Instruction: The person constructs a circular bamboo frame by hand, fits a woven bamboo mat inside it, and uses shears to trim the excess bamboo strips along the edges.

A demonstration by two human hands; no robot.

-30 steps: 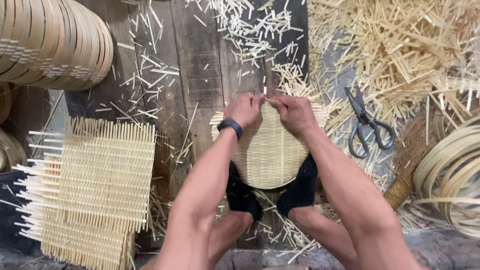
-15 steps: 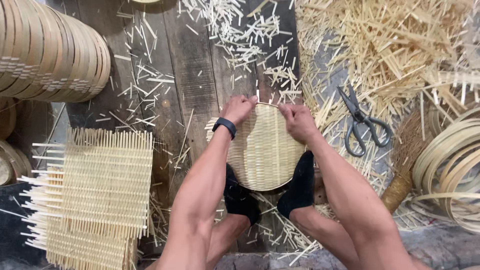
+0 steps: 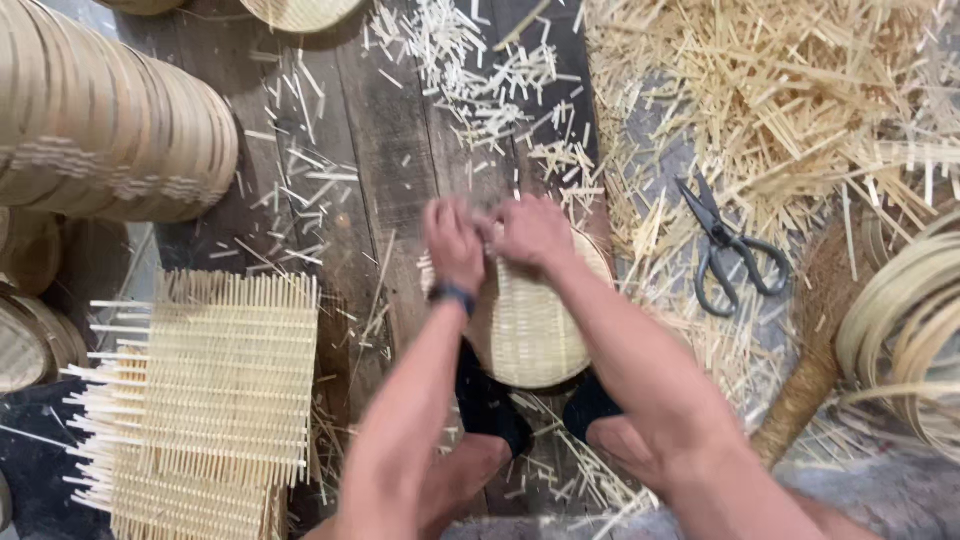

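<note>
A round woven bamboo mat [image 3: 530, 325] lies on the dark wooden floor, braced between my two feet in black socks [image 3: 495, 410]. My left hand [image 3: 452, 243], with a dark band on its wrist, grips the mat's far left rim. My right hand [image 3: 532, 232] grips the far rim right beside it. Both hands are blurred by motion and their fingers cover the rim's edge.
Scissors [image 3: 728, 250] lie on bamboo offcuts [image 3: 790, 100] to the right. A stack of square woven mats [image 3: 205, 390] sits at the left, a row of round bamboo frames [image 3: 100, 130] at the upper left, bamboo hoops [image 3: 905, 330] at the right.
My hands have drawn together at the top of the round mat, the right hand sliding left. The camera has tilted so the mat sits lower in view.
</note>
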